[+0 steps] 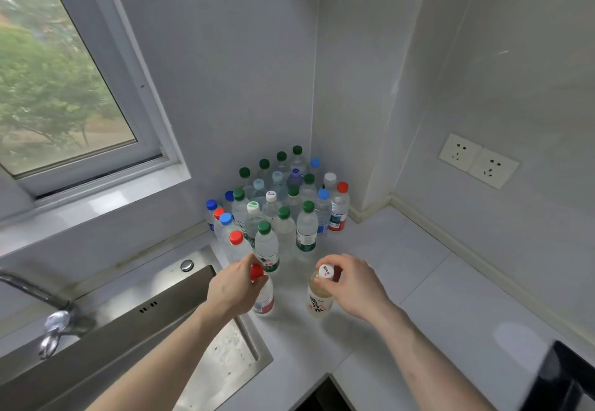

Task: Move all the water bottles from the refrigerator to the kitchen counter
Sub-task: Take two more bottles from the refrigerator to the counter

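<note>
Red plastic shows between the fingers of the left hand [236,286], which grips the cap of a small clear bottle [264,299] standing on the counter [428,301] just beside the sink [193,340] rim. The right hand [352,285] pinches the white cap of a pale yellowish bottle [318,301], fingers curled round its neck from above. Both bottles look upright with their bases on or almost on the stone — whether they fully rest there I cannot tell.

Judging by this, the step in hand is setting these two down at the front of the cluster [280,204], a tight pack of green-, blue-, red- and white-capped bottles filling the corner under the window [64,72]. The nearest green-capped one stands just behind the left hand, close to touching it.

To do it well, each base should sit flat before the fingers let go; top grips give little control over tilt, so a straight downward release is safer than a sideways slide. The left bottle is near the sink edge — nudging it a little toward the cluster would keep it from tipping in. Lifting both hands straight up avoids brushing the front row, where one knock could topple several.

The refrigerator is out of view, so how many bottles remain there cannot be judged.
</note>
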